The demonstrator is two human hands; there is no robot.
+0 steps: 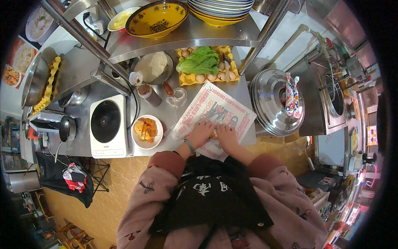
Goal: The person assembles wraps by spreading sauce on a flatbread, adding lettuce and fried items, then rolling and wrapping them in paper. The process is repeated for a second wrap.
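— How many hands on the wrapping paper (215, 108)?
— Two: left hand (202, 133) and right hand (226, 137), pressed flat, fingers together, on the worktop (174, 114).
— Underneath?
— Something yellowish, mostly hidden.

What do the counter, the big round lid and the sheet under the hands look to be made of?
The counter looks like brushed stainless steel: grey, dully reflective. The round lid seems polished metal, with shiny concentric rings. The sheet under the left hand and right hand looks like thin printed paper, possibly waxed.
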